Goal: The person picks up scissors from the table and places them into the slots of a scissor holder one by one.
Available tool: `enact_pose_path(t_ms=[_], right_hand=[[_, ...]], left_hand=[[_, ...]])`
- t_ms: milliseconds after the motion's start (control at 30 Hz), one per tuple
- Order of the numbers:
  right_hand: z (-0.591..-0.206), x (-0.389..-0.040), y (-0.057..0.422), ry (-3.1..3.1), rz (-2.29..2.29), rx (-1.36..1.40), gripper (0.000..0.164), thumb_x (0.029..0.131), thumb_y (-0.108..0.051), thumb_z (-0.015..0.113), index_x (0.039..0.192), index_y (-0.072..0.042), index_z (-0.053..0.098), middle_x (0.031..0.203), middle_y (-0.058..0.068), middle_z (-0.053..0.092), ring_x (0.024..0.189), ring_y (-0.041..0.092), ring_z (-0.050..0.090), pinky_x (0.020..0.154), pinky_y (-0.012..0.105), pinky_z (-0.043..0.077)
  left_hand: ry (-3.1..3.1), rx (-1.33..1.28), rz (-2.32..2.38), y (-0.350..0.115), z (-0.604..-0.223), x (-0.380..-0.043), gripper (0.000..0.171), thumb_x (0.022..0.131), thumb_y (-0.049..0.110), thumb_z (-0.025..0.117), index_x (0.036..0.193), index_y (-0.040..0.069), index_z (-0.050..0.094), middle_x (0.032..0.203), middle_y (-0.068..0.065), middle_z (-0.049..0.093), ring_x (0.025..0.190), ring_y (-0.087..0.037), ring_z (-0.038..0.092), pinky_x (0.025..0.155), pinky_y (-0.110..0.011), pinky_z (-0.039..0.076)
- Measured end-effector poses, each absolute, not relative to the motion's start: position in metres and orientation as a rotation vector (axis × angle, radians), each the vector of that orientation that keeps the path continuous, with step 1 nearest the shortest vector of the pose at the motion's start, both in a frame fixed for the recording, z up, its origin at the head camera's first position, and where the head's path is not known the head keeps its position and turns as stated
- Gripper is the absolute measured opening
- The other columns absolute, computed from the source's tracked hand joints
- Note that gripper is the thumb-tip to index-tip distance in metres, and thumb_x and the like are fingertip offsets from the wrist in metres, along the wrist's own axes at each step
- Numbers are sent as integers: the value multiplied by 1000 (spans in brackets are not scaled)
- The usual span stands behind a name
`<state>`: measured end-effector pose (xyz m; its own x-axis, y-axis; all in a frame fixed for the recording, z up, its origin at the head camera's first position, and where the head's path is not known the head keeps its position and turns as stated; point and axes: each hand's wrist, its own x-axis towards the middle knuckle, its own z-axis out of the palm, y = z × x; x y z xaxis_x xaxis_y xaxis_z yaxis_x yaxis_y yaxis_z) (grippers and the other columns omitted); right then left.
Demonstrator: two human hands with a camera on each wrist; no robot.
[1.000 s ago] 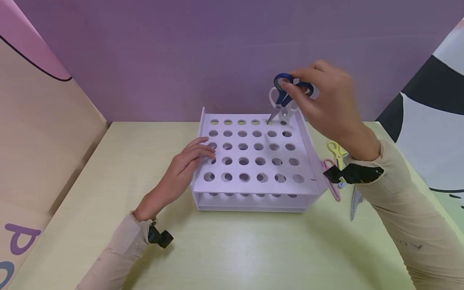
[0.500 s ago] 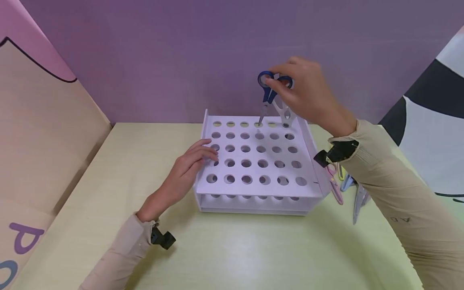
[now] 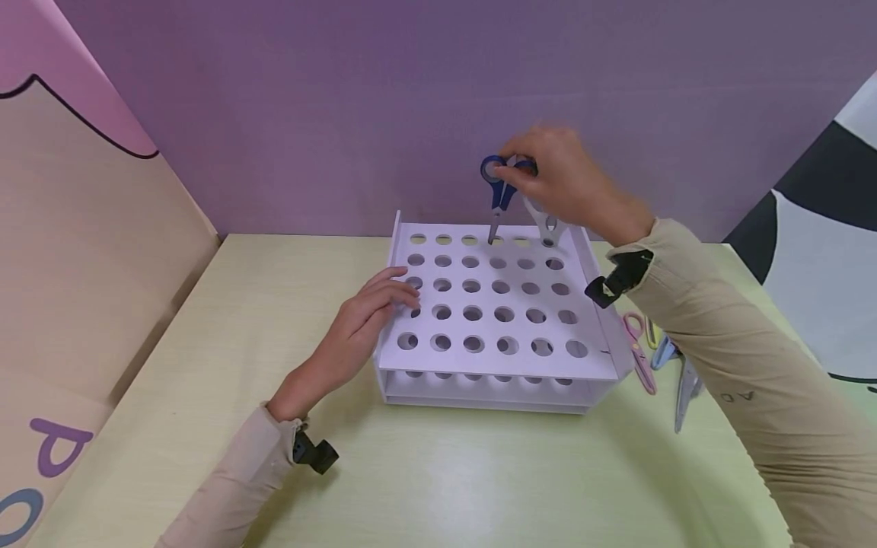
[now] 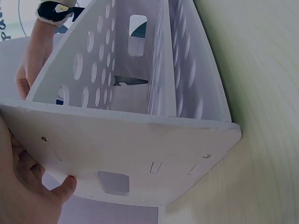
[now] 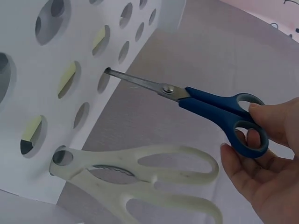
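Blue-handled scissors (image 3: 503, 194) hang point down over the back row of a white holed rack (image 3: 452, 358). My right hand (image 3: 558, 171) pinches their finger loops. In the right wrist view the scissors' tip (image 5: 110, 71) is at the rim of a back-row hole; how deep it reaches is unclear. White-handled scissors (image 5: 140, 172) stand in the back right corner hole, and a blade (image 4: 131, 80) shows inside the rack. My left hand (image 3: 356, 327) holds the rack's left side, fingers over its top edge and thumb (image 4: 65, 186) on the outer wall.
Right of the rack lie pink scissors (image 3: 640, 354), yellow scissors (image 3: 652, 333), a light blue handle (image 3: 664, 354) and a grey blade (image 3: 685, 392), partly under my right forearm. A purple wall (image 3: 308, 114) rises behind the table (image 3: 301, 274).
My right hand has carried the blue scissors leftward along the back row, then lowered them a little toward a hole. The left hand has kept its hold on the rack.
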<state>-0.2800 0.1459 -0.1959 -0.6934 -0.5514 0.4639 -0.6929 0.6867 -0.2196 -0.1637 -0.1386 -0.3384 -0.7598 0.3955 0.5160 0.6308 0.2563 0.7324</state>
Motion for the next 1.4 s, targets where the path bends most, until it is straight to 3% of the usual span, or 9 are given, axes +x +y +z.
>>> enact_pose_path(t_ms=[233,367,567,700,833,967,1133,1400], right_hand=[[-202,-285,137,-2667,444,962,19,96,-18,67,100,-1,75,86,11,70,67,21,55,57,31,38],[-209,-286,132,-2783,382,951,18,97,-18,65,99,-3,74,90,11,73,74,21,64,60,32,46],[-224,-290,132,-2901,300,961,23,99,-15,61,81,-3,69,72,8,64,61,20,58,56,31,43],[-228,-291,133,-2938,316,935,28,100,-14,58,77,-2,65,67,7,59,57,19,56,55,30,41],[-229,-289,134,-2945,373,928,24,100,-14,58,81,-1,67,74,10,64,60,20,60,57,31,46],[-228,-284,138,-2916,415,960,12,97,-8,61,96,1,69,91,16,70,71,23,66,64,35,51],[-225,-274,147,-2893,466,944,25,95,-1,61,119,3,65,99,20,71,75,25,64,67,39,52],[-214,-243,165,-2851,531,873,27,95,-1,57,120,3,65,98,21,72,83,31,69,70,43,55]], left_hand=[[-2298,-958,-1501,-140,-338,-164,32,99,-6,39,106,1,69,121,-10,65,142,-21,37,120,-36,24],[-2299,-954,-1498,-140,-338,-164,32,99,-6,39,106,0,69,121,-8,65,142,-20,37,120,-36,25],[-2282,-965,-1498,-140,-338,-164,33,99,-6,38,105,4,69,121,-7,65,141,-19,38,120,-36,26],[-2277,-968,-1496,-140,-337,-164,33,99,-6,38,104,4,69,122,-7,65,141,-19,38,120,-36,26],[-2280,-961,-1505,-141,-337,-164,33,98,-6,38,105,1,69,122,-8,65,142,-20,38,120,-36,25],[-2274,-962,-1512,-142,-338,-165,33,99,-6,37,105,0,69,121,-10,65,141,-22,38,120,-37,25],[-2267,-970,-1514,-141,-338,-164,32,99,-6,38,105,-1,69,121,-10,65,141,-22,38,120,-37,25],[-2260,-985,-1516,-137,-337,-164,32,99,-6,38,104,1,69,121,-11,65,141,-22,38,120,-37,26]])
